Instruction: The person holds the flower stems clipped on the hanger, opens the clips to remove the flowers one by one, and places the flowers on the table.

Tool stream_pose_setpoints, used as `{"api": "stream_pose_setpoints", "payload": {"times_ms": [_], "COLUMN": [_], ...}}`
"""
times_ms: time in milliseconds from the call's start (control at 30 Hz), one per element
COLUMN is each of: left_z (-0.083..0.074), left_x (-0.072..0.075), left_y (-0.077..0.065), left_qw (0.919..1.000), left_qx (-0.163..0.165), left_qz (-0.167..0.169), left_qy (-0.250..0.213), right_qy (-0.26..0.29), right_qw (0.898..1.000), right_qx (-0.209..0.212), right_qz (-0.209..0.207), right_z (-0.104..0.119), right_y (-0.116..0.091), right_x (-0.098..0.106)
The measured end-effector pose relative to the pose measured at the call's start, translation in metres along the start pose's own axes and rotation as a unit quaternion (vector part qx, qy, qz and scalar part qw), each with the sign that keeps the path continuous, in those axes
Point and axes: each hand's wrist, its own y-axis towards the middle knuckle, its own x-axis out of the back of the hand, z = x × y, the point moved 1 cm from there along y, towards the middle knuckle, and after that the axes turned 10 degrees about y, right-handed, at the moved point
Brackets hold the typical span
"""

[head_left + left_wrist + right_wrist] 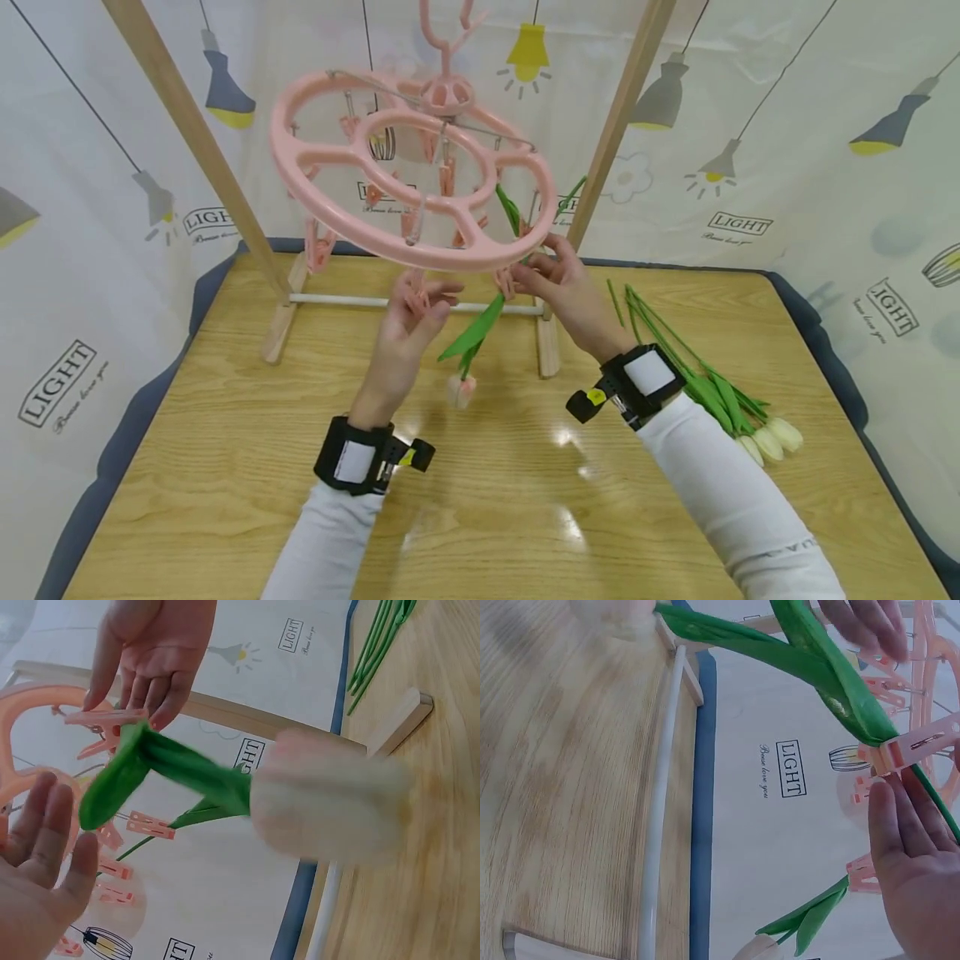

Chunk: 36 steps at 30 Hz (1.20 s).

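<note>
- Clipping seems in hand: a tulip [474,335] is hung bloom-down at a clip [505,284] above the bench [465,517].
- The left hand [401,333] is spread; whether anything is pinched by the right hand [572,298] cannot be told.
- Next, gentle release seems needed.
- A second bloom [756,949], unseen in the head view, is shown at the right wrist.

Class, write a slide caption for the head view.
Left hand and right hand at a pink hanger, a tulip clipped bloom-down.
</note>
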Motion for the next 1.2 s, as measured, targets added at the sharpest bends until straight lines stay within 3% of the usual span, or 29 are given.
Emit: {"api": "stream_pose_setpoints", "payload": {"times_ms": [100,233,333,533,700,767,1000,1200], "left_z": [0.002,0.002,0.002,0.005,0.008,0.008,0.004,0.002], "left_x": [-0.004,-0.014,-0.021,-0.024,-0.022,-0.021,-0.026,-0.031], "left_y": [0.003,0.006,0.008,0.004,0.001,0.001,0.004,0.006], "left_qw": [0.9971,0.9801,0.9703,0.9469,0.9366,0.9375,0.9668,0.9713], "left_qx": [0.046,0.122,0.136,0.088,0.038,0.029,0.036,0.021], "left_qz": [0.032,0.085,0.122,0.173,0.17,0.161,0.132,0.109], "left_qy": [0.051,0.132,0.159,0.256,0.304,0.307,0.216,0.21], "right_qy": [-0.002,-0.009,-0.007,0.002,-0.032,-0.054,-0.136,-0.145], "right_qw": [1.0,1.0,1.0,0.999,0.999,0.998,0.989,0.984], "right_qx": [0.006,0.015,0.024,0.039,0.022,0.022,0.062,0.101], "right_qz": [-0.007,-0.006,-0.001,0.004,0.004,0.003,0.0,0.003], "right_z": [-0.001,-0.004,-0.005,-0.006,-0.003,-0.001,0.0,-0.001], "right_y": [0.0,-0.002,-0.003,-0.005,-0.009,-0.011,-0.018,-0.025], "right_x": [-0.002,-0.005,-0.008,-0.011,-0.013,-0.014,-0.018,-0.019]}}
